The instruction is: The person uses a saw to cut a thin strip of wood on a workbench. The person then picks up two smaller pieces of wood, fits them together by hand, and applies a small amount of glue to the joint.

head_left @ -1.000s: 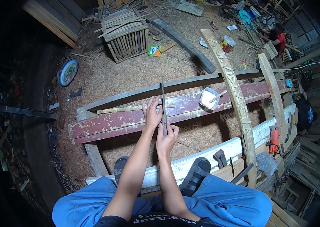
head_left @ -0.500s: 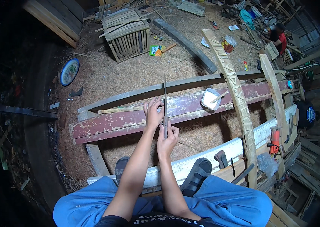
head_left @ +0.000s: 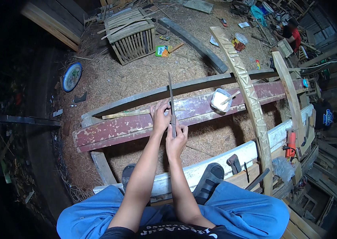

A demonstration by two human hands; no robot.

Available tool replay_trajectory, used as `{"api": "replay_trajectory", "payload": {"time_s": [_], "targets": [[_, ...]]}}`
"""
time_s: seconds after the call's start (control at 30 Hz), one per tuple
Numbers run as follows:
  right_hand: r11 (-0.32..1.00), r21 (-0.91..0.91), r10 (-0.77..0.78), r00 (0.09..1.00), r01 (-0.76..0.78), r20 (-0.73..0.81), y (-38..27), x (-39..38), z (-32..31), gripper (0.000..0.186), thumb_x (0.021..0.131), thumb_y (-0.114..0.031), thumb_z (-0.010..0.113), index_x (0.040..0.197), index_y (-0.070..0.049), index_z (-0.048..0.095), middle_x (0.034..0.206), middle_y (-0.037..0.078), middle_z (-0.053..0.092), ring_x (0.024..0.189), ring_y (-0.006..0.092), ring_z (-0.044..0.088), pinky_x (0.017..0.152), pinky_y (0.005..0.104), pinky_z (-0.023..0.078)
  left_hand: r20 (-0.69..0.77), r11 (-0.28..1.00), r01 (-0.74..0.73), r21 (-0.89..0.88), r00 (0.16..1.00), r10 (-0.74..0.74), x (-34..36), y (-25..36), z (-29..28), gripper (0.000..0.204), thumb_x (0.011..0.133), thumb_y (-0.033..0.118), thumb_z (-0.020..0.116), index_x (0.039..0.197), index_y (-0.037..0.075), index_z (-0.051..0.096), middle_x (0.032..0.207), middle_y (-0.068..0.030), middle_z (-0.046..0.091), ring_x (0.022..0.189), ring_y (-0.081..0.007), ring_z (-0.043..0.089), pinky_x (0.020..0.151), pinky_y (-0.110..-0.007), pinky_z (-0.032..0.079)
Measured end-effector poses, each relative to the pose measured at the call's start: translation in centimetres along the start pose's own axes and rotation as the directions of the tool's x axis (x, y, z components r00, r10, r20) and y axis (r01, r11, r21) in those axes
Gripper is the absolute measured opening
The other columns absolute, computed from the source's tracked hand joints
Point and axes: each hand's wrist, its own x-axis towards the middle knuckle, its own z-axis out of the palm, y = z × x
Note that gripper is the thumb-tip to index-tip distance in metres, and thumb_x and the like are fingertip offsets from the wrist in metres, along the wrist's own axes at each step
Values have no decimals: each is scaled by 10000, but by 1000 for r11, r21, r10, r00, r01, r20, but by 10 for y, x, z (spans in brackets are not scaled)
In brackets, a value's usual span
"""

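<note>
A: Strip of something thin and grey, is it? What do the hands have?

B: Yes, a long narrow strip (head_left: pixel 171 99), flat and dull grey, most likely metal or thin wood; I cannot tell which. It stands nearly upright in the view, its far end reaching up past the grey beam (head_left: pixel 184 88) and its near end buried in the right hand (head_left: pixel 176 139).

A: Where does it sit?

B: In the air in front of the person, over the red plank (head_left: pixel 136 125) with flaking paint, in the middle of the picture.

A: And the hands?

B: Both forearms rise from the lower edge and meet at the strip. The left hand (head_left: pixel 160 117) is higher, fingers curled, pinching the strip from its left side. The right hand sits just below, closed round the lower end, thumb side up. The two hands touch or nearly touch.

A: Anything close by?

B: A white tub (head_left: pixel 220 99) with a stick in it rests on the red plank, to the right of the hands. A carved pale beam (head_left: pixel 246 93) slants past it. Sawdust covers the floor (head_left: pixel 128 79). The person's blue trousers (head_left: pixel 252 211) and dark shoes (head_left: pixel 209 181) show below, against a white plank (head_left: pixel 244 153).
</note>
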Motion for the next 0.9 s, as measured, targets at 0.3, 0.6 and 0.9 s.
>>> {"api": "replay_trajectory", "payload": {"time_s": [0.3,0.6,0.9], "targets": [[1000,-4,24,1000,-24,3,4,-7,-3,368,918,-146,707,1250,12,684,970,202,593,864,344,606,788,448,495,20,1000,10,-9,1000,-10,0,4,-1,102,876,169,707,935,86,693,1379,-68,648,1366,-294,489,1145,-489,207],[999,-29,35,999,-35,-5,6,-27,-9,371,933,-158,684,1269,-2,677,945,195,585,851,346,607,779,443,496,37,1000,24,-13,999,-23,-1,-3,1,120,878,173,708,968,105,668,1399,-29,637,1391,-273,471,1163,-505,180],[998,-63,27,999,-25,26,4,-24,-11,369,936,-141,675,1278,-3,666,982,195,567,857,357,610,778,452,503,-11,999,-26,-22,1000,26,-1,1,0,99,859,158,706,918,80,691,1341,-86,668,1343,-286,505,1120,-466,248]]}}
